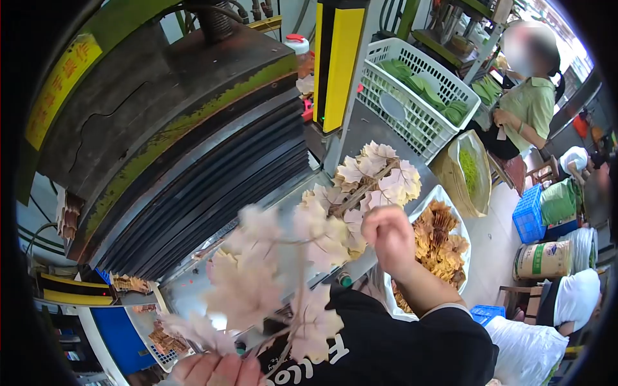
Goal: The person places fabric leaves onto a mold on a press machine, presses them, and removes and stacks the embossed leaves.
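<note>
At the bottom edge, my left hand (219,370) has its fingers closed around the stems of a spray of artificial maple leaves (241,283). The spray's pale pink-cream leaves are partly blurred and spread up in front of my black shirt. My right hand (389,235) is raised on the right with its fingers curled closed, and what they hold, if anything, is hidden. Just beyond it, a bundle of similar maple leaf sprays (376,177) with brown stems lies on the metal work surface, partly overlapped by the held spray in view.
A large press with stacked dark plates (212,174) fills the left. A yellow-black post (341,71) stands beside it. Behind are a white basket (412,132) with green leaves and a sack (450,170). A white-lined container (465,283) holds brown leaves. Other people work at right.
</note>
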